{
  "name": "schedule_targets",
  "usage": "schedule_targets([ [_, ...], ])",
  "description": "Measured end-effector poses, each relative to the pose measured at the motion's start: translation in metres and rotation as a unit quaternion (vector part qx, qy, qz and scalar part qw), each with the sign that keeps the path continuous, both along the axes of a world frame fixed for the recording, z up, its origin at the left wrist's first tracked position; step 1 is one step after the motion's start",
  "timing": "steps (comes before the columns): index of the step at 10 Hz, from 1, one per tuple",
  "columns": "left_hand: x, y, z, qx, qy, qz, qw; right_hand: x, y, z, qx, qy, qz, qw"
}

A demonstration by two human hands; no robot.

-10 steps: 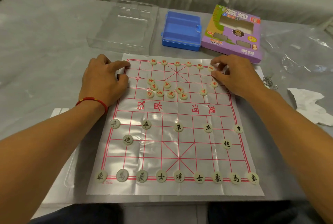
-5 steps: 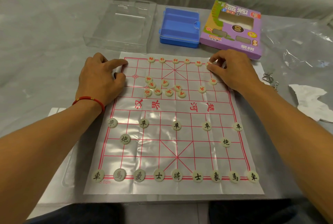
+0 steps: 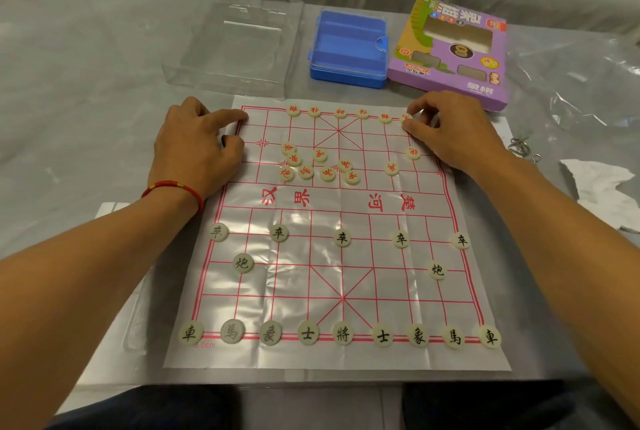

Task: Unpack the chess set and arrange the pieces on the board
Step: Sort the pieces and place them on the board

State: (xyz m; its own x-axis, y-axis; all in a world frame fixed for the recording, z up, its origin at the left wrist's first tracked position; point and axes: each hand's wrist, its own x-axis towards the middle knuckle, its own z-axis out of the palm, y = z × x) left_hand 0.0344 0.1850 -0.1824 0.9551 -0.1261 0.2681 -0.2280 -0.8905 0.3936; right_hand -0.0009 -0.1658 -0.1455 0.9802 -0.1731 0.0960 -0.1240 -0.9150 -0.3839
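My left hand (image 3: 197, 149) lies at the far left corner of the board (image 3: 360, 284), forefinger straight with its tip on the red border line, the other fingers loosely bent and gripping nothing; a red string bracelet (image 3: 173, 187) circles that wrist. My right hand (image 3: 453, 131) is at the far right end of the back row, thumb and forefinger pinched on a red piece (image 3: 406, 117) that sits on the top line. Beside it along that line stand 5 more red pieces (image 3: 340, 113), spaced out on the crossings. A loose cluster of 8 red pieces (image 3: 318, 164) lies unsorted left of the middle in the far half, some touching each other, and 2 more red ones (image 3: 401, 161) sit apart toward my right hand. On the near half the black pieces are set out: a back row of 9 (image 3: 343, 334) along the bottom line, 2 cannons (image 3: 242, 262) above it, and 5 soldiers (image 3: 342, 237) in a row. Beyond the board, on the grey table (image 3: 69, 76), lie a clear plastic lid (image 3: 239, 41), a blue case (image 3: 349, 48) and a purple box (image 3: 453, 52), side by side. White crumpled paper (image 3: 595, 180) lies off to the right.
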Motion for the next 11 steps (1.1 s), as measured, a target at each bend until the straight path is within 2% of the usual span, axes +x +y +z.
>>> schedule_targets([
  [1, 0.000, 0.000, 0.000, 0.000, 0.002, -0.001, 1.000, -0.008, 0.002, 0.010, -0.004, -0.021, 0.008, 1.000],
  [2, 0.000, -0.001, 0.000, 0.000, 0.005, 0.001, 1.000, -0.021, 0.012, 0.024, -0.039, -0.032, 0.060, 0.997],
  [4, 0.000, -0.001, 0.000, 0.000, 0.006, 0.002, 1.000, -0.047, 0.058, 0.039, -0.074, 0.043, 0.215, 0.973],
  [5, -0.001, -0.001, 0.001, -0.001, 0.006, 0.003, 1.000, -0.047, 0.075, 0.036, -0.116, 0.079, 0.231, 0.963],
  [8, -0.003, -0.003, 0.004, -0.003, 0.009, 0.004, 1.000, -0.047, 0.082, 0.028, -0.191, 0.092, 0.220, 0.952],
  [10, -0.003, -0.003, 0.005, -0.005, 0.005, -0.001, 1.000, -0.055, 0.064, 0.045, -0.161, 0.074, 0.231, 0.957],
  [11, -0.003, -0.003, 0.005, -0.003, 0.005, 0.000, 1.000, -0.068, 0.025, 0.056, -0.115, 0.070, 0.146, 0.980],
])
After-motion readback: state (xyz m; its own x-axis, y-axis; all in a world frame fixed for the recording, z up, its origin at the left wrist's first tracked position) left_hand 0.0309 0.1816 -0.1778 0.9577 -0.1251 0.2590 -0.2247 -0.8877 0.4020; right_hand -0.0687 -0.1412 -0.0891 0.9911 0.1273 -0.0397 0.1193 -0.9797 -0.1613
